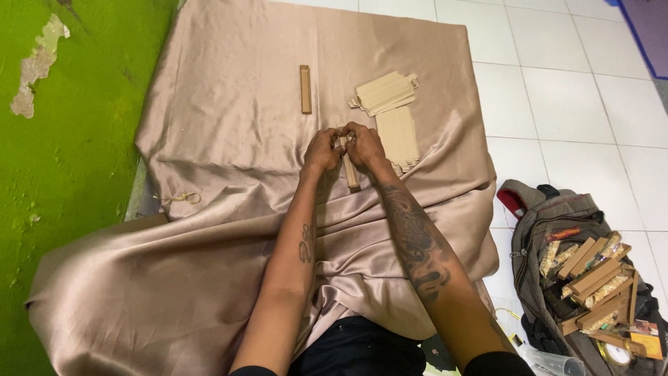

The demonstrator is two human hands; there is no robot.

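Cardboard box (350, 167), narrow and brown, is the thing held by both hands, and every place below is given relative to it. Largest is the beige satin cloth (229, 181), spread beneath the box over the white tiled floor (577, 104) and drawn up over the seated person's lap, seemingly so that the pieces are kept off the tiles. A green wall (69, 139) with flaked paint stands well to the left of the box. Well to its right and nearer the person, an open backpack (550, 237) lies on the floor, filled with similar long boxes (591, 278), some showing pale contents; it is probably kept there within reach.

Just beyond and to the right of the held box, a stack of flat cardboard blanks (391, 115) rests on the cloth, fanned out so that single sheets can be taken. A finished long box (305, 89) lies apart, beyond the held box and slightly to its left.

The left hand (322, 150) is closed around the far end of the box from the left, and the right hand (364, 145) is closed on the same end from the right, fingertips meeting over it. The near end is rested on the cloth, which appears to steady the box while its far end is pinched. A small twist of pale cord (182, 198) lies on the cloth well to the left.
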